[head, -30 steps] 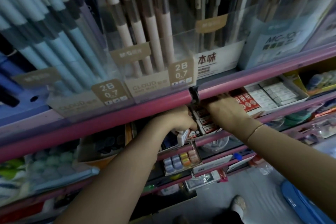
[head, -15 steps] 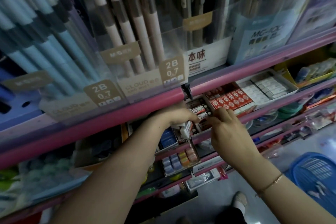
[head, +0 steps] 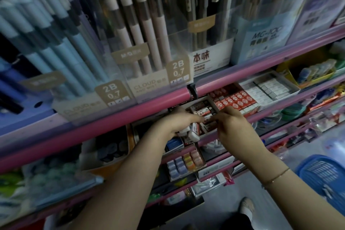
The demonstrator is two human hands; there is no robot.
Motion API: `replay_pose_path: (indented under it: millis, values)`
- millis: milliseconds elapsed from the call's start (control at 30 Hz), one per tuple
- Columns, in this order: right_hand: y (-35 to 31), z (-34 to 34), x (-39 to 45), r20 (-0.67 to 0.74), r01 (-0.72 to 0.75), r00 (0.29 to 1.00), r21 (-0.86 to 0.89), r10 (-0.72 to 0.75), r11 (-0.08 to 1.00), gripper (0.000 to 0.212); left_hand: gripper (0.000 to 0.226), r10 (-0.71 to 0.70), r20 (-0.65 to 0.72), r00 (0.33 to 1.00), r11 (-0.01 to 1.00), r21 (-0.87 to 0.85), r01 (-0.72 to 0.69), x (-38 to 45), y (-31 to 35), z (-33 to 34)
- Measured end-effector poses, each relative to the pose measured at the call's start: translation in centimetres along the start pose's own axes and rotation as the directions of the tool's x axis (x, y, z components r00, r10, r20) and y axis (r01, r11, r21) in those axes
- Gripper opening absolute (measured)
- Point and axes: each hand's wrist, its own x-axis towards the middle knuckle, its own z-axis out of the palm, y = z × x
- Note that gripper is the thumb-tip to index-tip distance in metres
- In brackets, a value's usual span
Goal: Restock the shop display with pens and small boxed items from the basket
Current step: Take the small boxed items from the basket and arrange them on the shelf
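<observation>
My left hand [head: 178, 122] grips a few small white boxed items [head: 189, 133] just under the pink shelf rail. My right hand [head: 232, 124] pinches one small box [head: 207, 118] at the front of a display tray [head: 203, 107] that holds several dark-labelled boxes. The two hands nearly touch over that tray. A blue basket [head: 323, 175] stands on the floor at the lower right. Pens [head: 130, 24] stand in clear holders on the shelf above.
Red boxes [head: 236, 101] and white boxes [head: 268, 88] fill trays to the right of my hands. The pink rail [head: 112, 117] runs just above them. Lower shelves carry small coloured items [head: 185, 162] and packets. My shoe [head: 247, 207] shows on the grey floor.
My right hand has drawn back out from under the rail and now pinches a box at the tray's front. The view has shifted, bringing the blue basket into sight.
</observation>
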Motion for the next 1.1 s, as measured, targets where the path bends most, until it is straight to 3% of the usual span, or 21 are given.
replay_pose_path:
  millis: [67, 100, 167, 200, 233, 333, 467, 567, 633, 667, 767, 833, 900, 967, 1100]
  values:
    - [-1.0, -0.7, 0.4, 0.025, -0.179, 0.983, 0.347, 0.182, 0.921, 0.03, 0.04, 0.07, -0.124, 0.99, 0.993, -0.088, -0.082, -1.0, -0.7, -0.1]
    - [-1.9, -1.1, 0.6, 0.132, -0.272, 0.962, 0.55, 0.239, 0.79, 0.026, 0.041, 0.081, -0.196, 0.977, 0.967, -0.22, -0.124, -1.7, -1.0, 0.2]
    - [-3.7, -1.9, 0.6, 0.37, -0.42, 0.907, 0.806, 0.199, 0.418, 0.027, 0.043, 0.069, -0.349, 0.935, 0.851, -0.469, -0.238, -2.8, -1.6, 0.8]
    - [-4.6, -2.0, 0.5, 0.438, -0.46, 0.888, 0.838, 0.138, 0.293, 0.029, 0.039, 0.059, -0.406, 0.912, 0.785, -0.545, -0.293, -3.2, -1.8, 1.1]
    - [-5.4, -2.1, 0.3, 0.461, -0.469, 0.882, 0.844, 0.097, 0.26, 0.033, 0.035, 0.047, -0.437, 0.898, 0.721, -0.607, -0.333, -3.5, -1.9, 1.3]
    - [-7.3, -1.7, -0.2, 0.402, -0.423, 0.905, 0.82, 0.138, 0.387, 0.039, 0.021, 0.028, -0.48, 0.877, 0.603, -0.692, -0.398, -4.1, -2.0, 1.5]
    - [-7.1, -1.3, -0.5, 0.389, -0.442, 0.894, 0.847, 0.22, 0.297, 0.033, 0.015, 0.133, -0.498, 0.857, 0.744, -0.521, -0.418, -4.3, -3.4, 0.5]
    - [-5.7, -1.6, -0.3, 0.459, -0.503, 0.86, 0.835, 0.222, 0.223, 0.029, 0.004, 0.245, -0.359, 0.9, 0.823, -0.413, -0.389, -4.7, -4.4, -1.1]
    - [-5.0, -1.8, 0.2, 0.505, -0.531, 0.846, 0.823, 0.169, 0.201, 0.024, 0.009, 0.296, -0.282, 0.913, 0.838, -0.382, -0.389, -4.8, -5.0, -1.8]
    - [-4.8, -2.0, 0.4, 0.527, -0.543, 0.84, 0.809, 0.132, 0.225, 0.02, 0.01, 0.309, -0.272, 0.911, 0.844, -0.363, -0.394, -4.6, -5.2, -2.1]
    - [-4.6, -2.4, 1.2, 0.562, -0.48, 0.826, 0.668, 0.037, 0.568, 0.022, 0.007, 0.333, -0.274, 0.902, 0.844, -0.34, -0.415, -4.7, -5.4, -2.2]
    - [-5.1, -2.7, 1.7, 0.605, -0.435, 0.796, 0.598, -0.023, 0.673, 0.031, 0.006, 0.328, -0.299, 0.896, 0.845, -0.331, -0.419, -4.6, -5.4, -2.0]
    - [-5.5, -2.6, 2.2, 0.598, -0.461, 0.801, 0.625, -0.007, 0.63, 0.035, 0.017, 0.249, -0.347, 0.904, 0.878, -0.314, -0.362, -4.4, -5.3, -2.2]
    - [-5.4, -2.4, 2.9, 0.514, -0.485, 0.851, 0.69, 0.107, 0.537, 0.026, 0.037, 0.148, -0.337, 0.93, 0.92, -0.299, -0.254, -4.3, -5.2, -2.8]
    - [-5.4, -1.6, 3.3, 0.404, -0.464, 0.886, 0.755, 0.228, 0.464, 0.035, 0.014, 0.251, -0.125, 0.96, 0.929, -0.25, -0.275, -4.2, -5.3, -2.7]
